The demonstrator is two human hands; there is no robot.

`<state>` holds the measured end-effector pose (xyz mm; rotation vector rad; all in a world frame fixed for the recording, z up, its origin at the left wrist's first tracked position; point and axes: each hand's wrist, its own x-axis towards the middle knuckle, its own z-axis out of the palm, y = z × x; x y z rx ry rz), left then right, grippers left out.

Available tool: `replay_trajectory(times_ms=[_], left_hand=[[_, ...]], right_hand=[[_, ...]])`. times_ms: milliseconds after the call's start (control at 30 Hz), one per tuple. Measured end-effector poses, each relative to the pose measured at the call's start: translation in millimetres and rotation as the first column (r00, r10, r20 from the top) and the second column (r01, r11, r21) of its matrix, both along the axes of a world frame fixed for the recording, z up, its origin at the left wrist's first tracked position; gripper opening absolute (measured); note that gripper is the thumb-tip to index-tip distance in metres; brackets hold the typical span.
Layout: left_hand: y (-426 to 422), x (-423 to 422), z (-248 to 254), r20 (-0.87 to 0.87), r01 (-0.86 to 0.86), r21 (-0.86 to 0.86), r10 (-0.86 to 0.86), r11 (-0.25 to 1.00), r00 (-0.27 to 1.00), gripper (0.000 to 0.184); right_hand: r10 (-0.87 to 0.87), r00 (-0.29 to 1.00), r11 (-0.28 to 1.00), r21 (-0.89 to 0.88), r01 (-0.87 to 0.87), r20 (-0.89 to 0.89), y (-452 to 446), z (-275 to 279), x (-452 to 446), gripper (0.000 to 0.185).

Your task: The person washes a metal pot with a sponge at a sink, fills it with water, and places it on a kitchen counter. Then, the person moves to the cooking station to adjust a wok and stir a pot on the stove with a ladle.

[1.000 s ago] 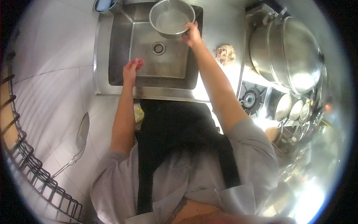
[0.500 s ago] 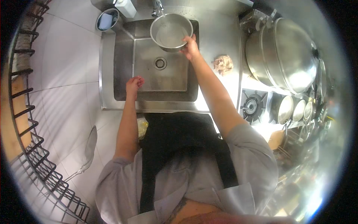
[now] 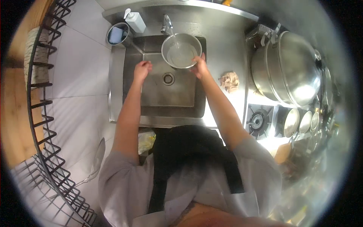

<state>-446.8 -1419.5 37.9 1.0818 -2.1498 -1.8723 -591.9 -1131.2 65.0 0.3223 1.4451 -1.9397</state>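
A round metal bowl (image 3: 181, 53) is under the running faucet (image 3: 166, 25), with clear water in it. My right hand (image 3: 200, 66) grips the bowl's right rim, thumb over the edge and fingers beneath. To the left, over the steel sink (image 3: 166, 99), my left hand (image 3: 143, 70) is held with its fingers curled together; whether anything small is inside them is hidden. The sink's drain shows below the bowl.
A white pump bottle (image 3: 135, 20) and a metal container with a blue sponge (image 3: 115, 35) stand behind the sink's left corner. Crumpled brown material (image 3: 230, 81) lies on the right counter. Further right are a large domed pot (image 3: 295, 68), a gas burner (image 3: 258, 121) and pans.
The view has shifted, bringing the faucet and bottle fully into sight. My left hand has moved forward over the sink, nearer the bowl. My right hand keeps hold of the bowl.
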Motion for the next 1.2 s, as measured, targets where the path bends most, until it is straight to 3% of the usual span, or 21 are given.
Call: replay_trajectory(times_ms=[67, 133, 200, 300, 367, 467, 600, 667, 767, 900, 967, 1000, 1067, 1200], left_hand=[[-17.8, -45.8, 7.1, -0.060, 0.108, -0.091, -0.113, 0.990, 0.992, 0.034], [-29.5, -95.7, 8.8, -0.065, 0.128, -0.042, -0.131, 0.991, 0.989, 0.035], [-42.0, -138.7, 8.3, -0.019, 0.133, 0.160, -0.132, 0.978, 0.991, 0.039], [-41.5, -189.4, 14.3, 0.118, 0.005, 0.300, -0.042, 0.954, 0.992, 0.043], [-31.8, -208.6, 25.7, 0.118, -0.007, 0.364, -0.038, 0.932, 0.992, 0.045], [-45.5, -246.5, -12.4, 0.121, -0.015, 0.467, -0.047, 0.884, 0.992, 0.040], [-45.8, -252.7, -17.4, 0.105, -0.148, 0.637, 0.106, 0.757, 0.989, 0.027], [-43.9, -251.6, -11.9, 0.147, -0.283, 0.749, 0.267, 0.599, 0.953, 0.026], [-36.2, -241.1, 2.4, 0.146, -0.297, 0.816, 0.321, 0.496, 0.936, 0.026], [-39.1, -245.0, -4.2, 0.154, -0.297, 0.774, 0.289, 0.559, 0.945, 0.032], [-24.1, -234.7, 29.0, 0.157, -0.128, 0.542, 0.050, 0.831, 0.986, 0.039], [-26.8, -237.9, 23.8, 0.158, -0.129, 0.542, 0.050, 0.830, 0.986, 0.039], [-36.5, -246.8, 2.7, 0.316, 0.143, 0.139, -0.180, 0.980, 0.931, 0.047], [-42.0, -242.0, -12.7, 0.280, 0.143, 0.157, -0.183, 0.977, 0.942, 0.049]], right_hand=[[0.013, 1.000, 1.000, -0.011, -0.013, -0.009, -0.1, 9.5, 1.7, 0.113], [0.014, 1.000, 1.000, -0.009, -0.013, 0.027, 0.9, 2.5, 0.0, 0.112], [-0.017, 1.000, 1.000, -0.006, 0.017, 0.019, -0.6, 3.8, 0.0, 0.111], [-0.007, 0.998, 1.000, -0.022, 0.008, 0.056, -3.1, 13.0, -0.6, 0.110], [-0.002, 0.997, 0.999, -0.036, 0.005, 0.083, -3.3, 12.7, -3.5, 0.110], [-0.009, 0.996, 0.998, -0.059, 0.015, 0.087, -4.4, 3.5, -9.3, 0.110], [-0.012, 0.996, 0.994, -0.111, 0.022, 0.091, -4.3, 2.5, -12.2, 0.112], [-0.008, 0.996, 0.996, -0.090, 0.015, 0.085, -4.7, -13.2, -16.5, 0.114], [-0.014, 0.997, 0.995, -0.094, 0.021, 0.080, -4.0, -22.3, -16.3, 0.115], [-0.016, 0.997, 0.998, -0.067, 0.021, 0.071, -3.7, -19.1, -13.6, 0.115], [0.008, 0.998, 0.996, -0.090, -0.003, 0.055, -3.2, -24.2, -15.4, 0.114], [0.008, 0.998, 0.996, -0.090, -0.003, 0.056, -3.4, -22.0, -14.2, 0.114], [0.004, 0.998, 0.999, -0.044, -0.001, 0.067, -3.5, -13.6, -10.6, 0.114], [0.011, 0.998, 0.998, -0.069, -0.007, 0.063, -3.1, -9.7, -7.3, 0.114]])
